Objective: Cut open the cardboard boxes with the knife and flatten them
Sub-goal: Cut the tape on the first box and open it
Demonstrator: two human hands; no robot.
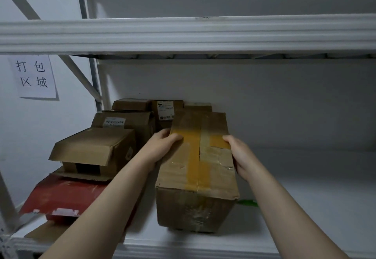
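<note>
A taped brown cardboard box (200, 169) stands on the white shelf (305, 208), its top sealed with yellow-brown tape. My left hand (162, 147) grips its upper left edge, thumb on top. My right hand (239, 156) holds the right edge, fingers down the side. A green object (249, 202) peeks out from behind the box's lower right corner; whether it is the knife I cannot tell.
Several other cardboard boxes (95, 149) are stacked at the left and back of the shelf, on a red flat carton (61, 195). A shelf beam (183, 35) crosses overhead. A paper sign (33, 75) hangs on the left wall.
</note>
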